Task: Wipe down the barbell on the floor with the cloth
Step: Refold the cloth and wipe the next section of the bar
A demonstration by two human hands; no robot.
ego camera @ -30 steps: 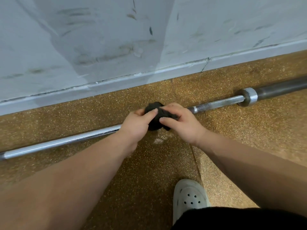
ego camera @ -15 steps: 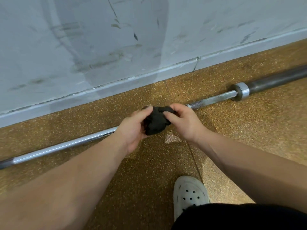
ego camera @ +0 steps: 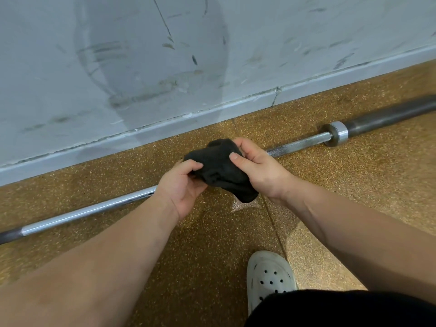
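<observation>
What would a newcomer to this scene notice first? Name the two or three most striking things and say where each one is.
In the middle, the left hand and the right hand both grip a bunched black cloth. Passing behind them, a long metal barbell lies on the speckled brown floor, along the foot of a scuffed grey wall. A white clog shows near the bottom edge.

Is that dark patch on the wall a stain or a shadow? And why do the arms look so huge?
Head view: the dark patch on the wall is soft-edged, so likely a shadow, perhaps the person's own; the wide-angle lens swells the forearms near the bottom edge; the barbell glints; the cloth, left hand and right hand look sharp.
</observation>
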